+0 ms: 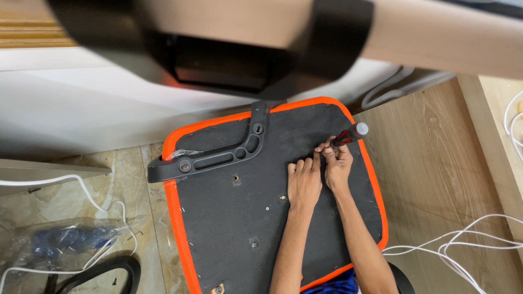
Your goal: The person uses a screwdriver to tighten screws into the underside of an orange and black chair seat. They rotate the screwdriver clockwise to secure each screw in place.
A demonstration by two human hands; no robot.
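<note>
**Both hands at the far right edge of an upturned chair seat**

You had the chair seat [234, 218] lying upside down in front of you, its dark underside facing up and an orange trim running round the rim. It sat on the floor between the marble tiles on your left and the wooden boards on your right. A black plastic armrest bracket [218, 157] lay bolted across the far left corner of the seat, well apart from your hands.

Your left hand [304, 182] lay flat on the dark underside, fingers stretched forward and close together, their tips just beside your right hand. It gripped nothing that could be seen; it only pressed on the board.

Your right hand [338, 163] was closed round the lower part of a screwdriver [348, 135] with a red and black handle and a pale cap. The handle rose out of your fist, tilted away toward the far right, near the orange rim. Your fingers [327, 149] were curled tight about the shaft, and the tip was hidden under them, so whatever it met on the seat could not be made out.

White cables [463, 242] trailed over the boards on your right, and a blurred dark shape at the top of the view covered the far side
</note>
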